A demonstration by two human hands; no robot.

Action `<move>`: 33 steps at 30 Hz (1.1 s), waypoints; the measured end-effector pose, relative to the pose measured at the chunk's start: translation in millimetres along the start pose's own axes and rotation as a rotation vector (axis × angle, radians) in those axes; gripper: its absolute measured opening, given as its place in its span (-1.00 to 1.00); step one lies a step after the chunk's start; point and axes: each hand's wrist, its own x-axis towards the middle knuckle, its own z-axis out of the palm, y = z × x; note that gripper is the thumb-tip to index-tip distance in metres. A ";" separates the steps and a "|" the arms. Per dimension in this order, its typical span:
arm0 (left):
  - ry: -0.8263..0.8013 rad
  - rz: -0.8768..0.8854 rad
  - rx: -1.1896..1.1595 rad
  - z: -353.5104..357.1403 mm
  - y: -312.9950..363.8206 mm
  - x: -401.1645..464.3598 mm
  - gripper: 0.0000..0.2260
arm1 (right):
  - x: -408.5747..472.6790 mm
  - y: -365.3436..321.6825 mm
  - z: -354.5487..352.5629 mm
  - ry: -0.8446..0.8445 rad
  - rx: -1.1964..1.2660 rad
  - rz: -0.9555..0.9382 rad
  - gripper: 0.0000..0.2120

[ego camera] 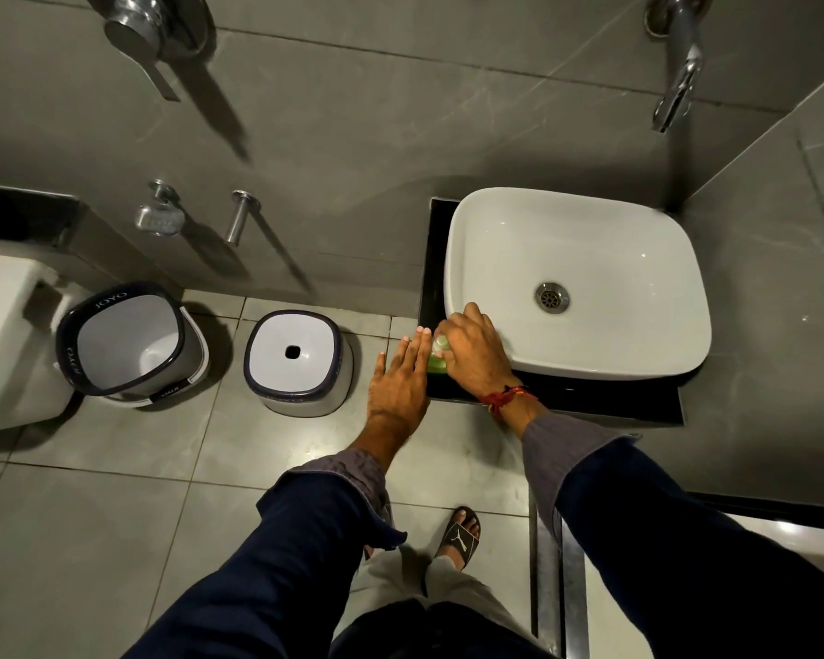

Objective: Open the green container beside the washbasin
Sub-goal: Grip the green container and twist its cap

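A small green container (pixel 437 358) with a pale top stands on the black counter (pixel 591 401) at the left front corner of the white washbasin (pixel 576 283). My right hand (pixel 474 354) is closed around it from the right and covers most of it. My left hand (pixel 400 373) is flat with fingers stretched out, right beside the container on its left, holding nothing. Whether the lid is on or off is hidden by my fingers.
A wall tap (pixel 681 73) juts out above the basin. On the tiled floor to the left stand an upturned white stool (pixel 298 361) and a white bucket (pixel 124 342), with a toilet (pixel 6 335) at the far left. My sandalled foot (pixel 460 532) is below.
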 end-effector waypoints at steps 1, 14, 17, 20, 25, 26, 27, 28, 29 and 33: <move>0.004 0.001 0.001 -0.6 1.9 1.1 -0.23 | 0.5 0.7 -0.6 0.007 -0.003 0.010 -0.79; -0.022 -0.010 0.045 -3.1 10.1 -1.2 -0.28 | -5.6 -21.7 4.6 -0.082 -0.272 0.159 -0.75; -0.040 -0.001 0.051 -6.9 12.1 1.8 -0.28 | -3.4 -33.4 4.6 -0.099 -0.255 0.297 -0.75; -0.042 -0.007 0.054 -6.3 8.7 2.2 -0.29 | -3.3 -33.1 8.2 -0.064 -0.139 0.364 -0.69; -0.039 -0.026 0.035 6.4 10.8 -4.4 -0.30 | -44.2 -19.2 8.9 0.151 0.127 0.414 -0.56; -0.033 -0.022 0.027 6.4 11.6 -3.4 -0.30 | -50.4 -17.3 8.7 0.169 0.151 0.420 -0.55; -0.028 -0.019 0.020 5.2 11.6 -1.9 -0.30 | -53.2 -16.8 8.6 0.172 0.172 0.423 -0.56; -0.027 -0.021 0.018 3.6 10.7 -0.4 -0.30 | -53.3 -17.8 8.8 0.166 0.193 0.418 -0.58; -0.027 -0.026 0.021 2.0 8.9 0.5 -0.30 | -51.7 -20.8 8.7 0.157 0.212 0.409 -0.62; -0.037 -0.037 0.036 -1.1 5.8 -0.7 -0.31 | -47.9 -38.2 8.3 0.133 0.270 0.429 -0.71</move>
